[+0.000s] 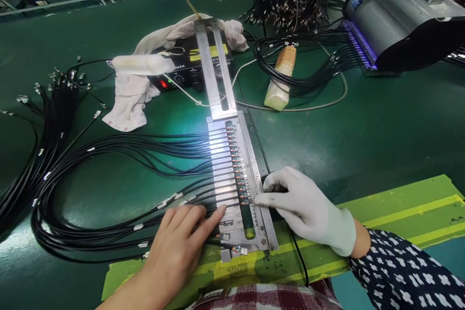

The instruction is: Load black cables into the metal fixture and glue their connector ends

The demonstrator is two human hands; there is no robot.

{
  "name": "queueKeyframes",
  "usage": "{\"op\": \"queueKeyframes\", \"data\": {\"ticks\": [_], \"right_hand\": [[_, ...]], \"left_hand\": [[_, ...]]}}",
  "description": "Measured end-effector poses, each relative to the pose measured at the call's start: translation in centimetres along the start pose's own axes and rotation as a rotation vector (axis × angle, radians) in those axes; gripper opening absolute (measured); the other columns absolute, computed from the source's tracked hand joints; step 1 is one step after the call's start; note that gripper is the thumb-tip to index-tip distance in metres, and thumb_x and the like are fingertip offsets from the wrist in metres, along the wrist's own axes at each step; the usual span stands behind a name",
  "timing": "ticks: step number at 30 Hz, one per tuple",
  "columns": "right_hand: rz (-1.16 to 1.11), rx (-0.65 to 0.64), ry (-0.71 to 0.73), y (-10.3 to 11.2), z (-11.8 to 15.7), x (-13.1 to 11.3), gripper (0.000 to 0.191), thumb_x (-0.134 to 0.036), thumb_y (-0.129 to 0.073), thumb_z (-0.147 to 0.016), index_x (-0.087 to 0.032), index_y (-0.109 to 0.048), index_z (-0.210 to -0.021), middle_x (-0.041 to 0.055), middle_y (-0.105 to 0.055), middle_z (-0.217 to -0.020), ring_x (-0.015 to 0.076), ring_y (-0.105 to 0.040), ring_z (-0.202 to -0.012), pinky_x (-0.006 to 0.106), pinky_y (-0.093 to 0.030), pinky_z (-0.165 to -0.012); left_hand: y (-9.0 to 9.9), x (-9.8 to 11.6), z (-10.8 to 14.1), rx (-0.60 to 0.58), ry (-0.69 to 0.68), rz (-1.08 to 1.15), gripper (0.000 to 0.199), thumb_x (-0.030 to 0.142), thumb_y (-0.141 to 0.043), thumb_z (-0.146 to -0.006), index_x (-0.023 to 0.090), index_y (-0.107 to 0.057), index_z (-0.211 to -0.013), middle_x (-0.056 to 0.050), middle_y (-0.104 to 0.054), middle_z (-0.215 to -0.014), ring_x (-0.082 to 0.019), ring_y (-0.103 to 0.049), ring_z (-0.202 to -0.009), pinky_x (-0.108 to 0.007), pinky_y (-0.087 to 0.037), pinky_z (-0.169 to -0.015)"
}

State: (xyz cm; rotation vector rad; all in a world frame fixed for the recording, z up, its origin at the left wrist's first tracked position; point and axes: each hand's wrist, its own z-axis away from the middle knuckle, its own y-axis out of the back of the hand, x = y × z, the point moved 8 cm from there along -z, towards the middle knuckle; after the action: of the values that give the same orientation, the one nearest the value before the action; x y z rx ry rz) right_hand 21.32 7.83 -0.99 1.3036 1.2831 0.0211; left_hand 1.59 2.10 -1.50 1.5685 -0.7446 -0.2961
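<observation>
A metal fixture lies in front of me, with several black cables side by side across it and their small metal connectors in a row over its slot. My left hand, bare, has its fingers closed round a black cable, the index fingertip at the fixture's left edge. My right hand wears a white glove; its fingers are bent and closed, with the tip at the lowest connector in the row. Two loose cable ends lie at the fixture's near end, partly under my left hand.
Behind the fixture stands a black control box with a cloth over it. A metal machine glowing violet is at the right. Cable bundles lie left and at the back. A taped block sits among cables.
</observation>
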Motion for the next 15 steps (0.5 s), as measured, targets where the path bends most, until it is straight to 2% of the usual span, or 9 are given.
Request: {"op": "queueKeyframes", "data": {"ticks": [3,7,10,13,15], "right_hand": [[0.138,-0.075,0.051,-1.0,0.0,-0.4,0.035,-0.012,-0.044,-0.09,-0.025,-0.065,-0.114,0.0097,-0.055,-0.102,0.0262,-0.049,-0.088,0.04,-0.039,-0.072],[0.196,-0.069,0.045,-1.3,0.2,-0.7,0.035,-0.008,-0.044,-0.091,-0.023,-0.064,-0.115,0.0101,-0.056,-0.102,0.0261,-0.049,-0.089,0.04,-0.04,-0.073],[0.15,-0.031,0.006,-1.1,0.8,-0.9,0.039,-0.005,-0.043,-0.091,-0.02,-0.058,-0.125,0.0116,-0.056,-0.11,0.0264,-0.05,-0.096,0.041,-0.043,-0.077],[0.113,-0.005,-0.044,-0.9,1.2,-0.8,0.038,-0.005,-0.042,-0.093,-0.018,-0.056,-0.125,0.0114,-0.056,-0.112,0.0257,-0.05,-0.098,0.042,-0.045,-0.079],[0.091,0.009,-0.062,-0.8,1.3,-0.7,0.034,-0.007,-0.042,-0.095,-0.019,-0.058,-0.122,0.0106,-0.056,-0.111,0.0249,-0.05,-0.099,0.042,-0.045,-0.08]], "left_hand": [[0.1,0.3,-0.1,-0.013,0.009,-0.01,0.053,0.001,-0.036,-0.094,0.021,-0.048,-0.141,-0.008,-0.058,-0.101,-0.021,-0.048,-0.092,-0.035,-0.031,-0.077],[1.0,0.1,-0.1,-0.019,0.034,0.066,0.047,0.002,-0.039,-0.094,0.019,-0.046,-0.138,-0.006,-0.061,-0.103,-0.019,-0.049,-0.093,-0.034,-0.032,-0.081],[1.6,-0.3,0.4,-0.023,0.107,0.134,0.029,0.01,-0.048,-0.095,0.018,-0.05,-0.123,-0.005,-0.061,-0.103,-0.02,-0.049,-0.093,-0.033,-0.034,-0.081],[1.1,-0.8,1.1,-0.12,0.22,0.193,0.009,0.016,-0.047,-0.096,0.02,-0.052,-0.102,-0.004,-0.056,-0.097,-0.021,-0.047,-0.089,-0.033,-0.036,-0.077],[0.8,-0.8,1.4,-0.171,0.265,0.238,0.007,0.017,-0.044,-0.096,0.021,-0.05,-0.094,-0.004,-0.053,-0.094,-0.021,-0.046,-0.087,-0.033,-0.037,-0.074]]}}
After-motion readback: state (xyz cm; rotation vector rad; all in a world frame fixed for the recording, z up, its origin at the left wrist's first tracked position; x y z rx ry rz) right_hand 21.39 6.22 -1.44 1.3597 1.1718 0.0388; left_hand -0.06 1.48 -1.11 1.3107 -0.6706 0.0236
